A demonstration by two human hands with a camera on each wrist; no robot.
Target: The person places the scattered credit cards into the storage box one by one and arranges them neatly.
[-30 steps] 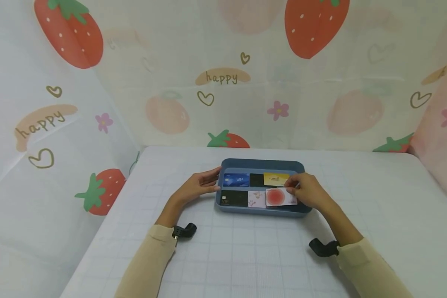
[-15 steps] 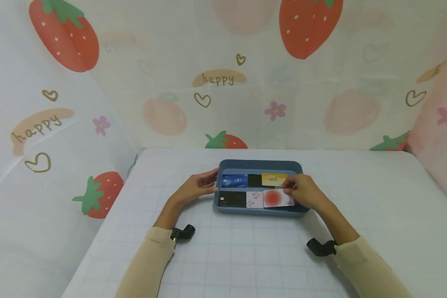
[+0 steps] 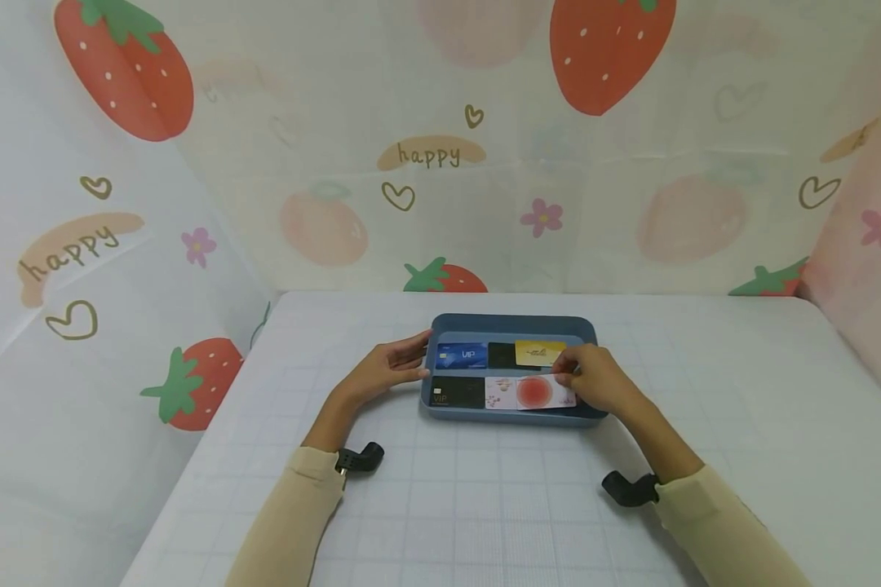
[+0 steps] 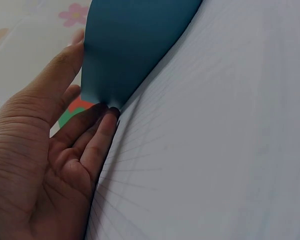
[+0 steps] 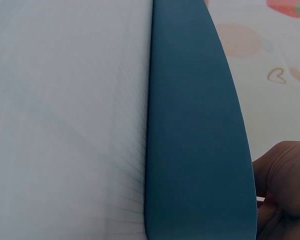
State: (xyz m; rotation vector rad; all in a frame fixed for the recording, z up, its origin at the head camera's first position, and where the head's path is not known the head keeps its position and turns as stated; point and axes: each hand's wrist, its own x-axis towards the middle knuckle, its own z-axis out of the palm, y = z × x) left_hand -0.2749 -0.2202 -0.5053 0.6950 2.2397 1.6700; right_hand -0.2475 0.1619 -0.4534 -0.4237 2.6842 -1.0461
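Observation:
A blue tray on the table holds two rows of cards. My left hand rests against its left end, fingers and thumb spread; in the left wrist view the fingers touch the tray's outer wall. My right hand reaches over the right end and pinches the right edge of a white card with a red circle. That card overlaps a flowered white card, beside a black VIP card. Behind lie a blue VIP card, a black card and a yellow card.
The table has a white checked cloth. A strawberry-print curtain hangs behind and at both sides. The tray's wall hides the cards in the right wrist view.
The right hand has shifted the red-circle card slightly left, and it covers more of the flowered card. The left hand stays against the tray. The head view has moved a little.

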